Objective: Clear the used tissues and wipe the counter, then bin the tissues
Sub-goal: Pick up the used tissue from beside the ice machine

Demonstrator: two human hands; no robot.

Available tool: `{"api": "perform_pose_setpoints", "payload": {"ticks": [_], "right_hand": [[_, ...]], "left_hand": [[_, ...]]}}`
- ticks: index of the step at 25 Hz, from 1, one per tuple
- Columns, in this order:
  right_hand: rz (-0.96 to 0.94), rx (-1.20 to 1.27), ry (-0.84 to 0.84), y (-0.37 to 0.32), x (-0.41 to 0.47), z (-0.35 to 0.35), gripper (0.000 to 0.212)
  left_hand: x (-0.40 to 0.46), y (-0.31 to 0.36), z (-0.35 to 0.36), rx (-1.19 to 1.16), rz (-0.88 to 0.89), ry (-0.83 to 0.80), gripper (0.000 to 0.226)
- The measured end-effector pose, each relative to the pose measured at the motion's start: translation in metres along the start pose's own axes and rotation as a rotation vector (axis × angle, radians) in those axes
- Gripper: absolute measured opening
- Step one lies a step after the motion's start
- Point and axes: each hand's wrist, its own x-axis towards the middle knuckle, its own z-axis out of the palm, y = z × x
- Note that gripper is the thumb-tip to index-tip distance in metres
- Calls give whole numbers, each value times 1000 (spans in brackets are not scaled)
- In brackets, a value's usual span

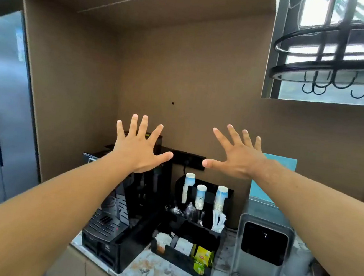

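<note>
Both arms stretch forward above the marble counter [161, 274]. My left hand [139, 146] is held up with fingers spread wide, palm away from me, holding nothing. My right hand [237, 157] mirrors it, fingers apart and empty. Both hover in front of the brown wall, well above the counter. No used tissues or bin show in this view. A brownish stain or vein pattern marks the counter surface near the front.
A black coffee machine [119, 221] stands at the left. A black organiser [188, 249] holds paper cups [200, 196], stirrers and tea sachets. A grey water dispenser [260, 255] stands on the right. A steel fridge [1, 106] lies far left, a black hook rack [333, 73] upper right.
</note>
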Motion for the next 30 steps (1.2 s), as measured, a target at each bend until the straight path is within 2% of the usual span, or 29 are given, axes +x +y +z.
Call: {"api": "perform_pose_setpoints", "payload": {"ticks": [3,8,14,23,30], "right_hand": [[-84,-9,7,-58,20,9,108],[-191,32,-6,-188,67,42,110],[-269,100,-40,-325,112,85,113],[-433,141,-110,-465,174,173,111],[-529,188,-168,-547,253,267,107]], "left_hand": [[-15,-59,10,69,-35,-24,104],[-39,-193,39,45,-118,-43,105],[-62,-322,79,52,-200,-91,106],[-71,-433,167,64,-291,-253,109],[-33,-506,255,150,-345,-353,109]]}}
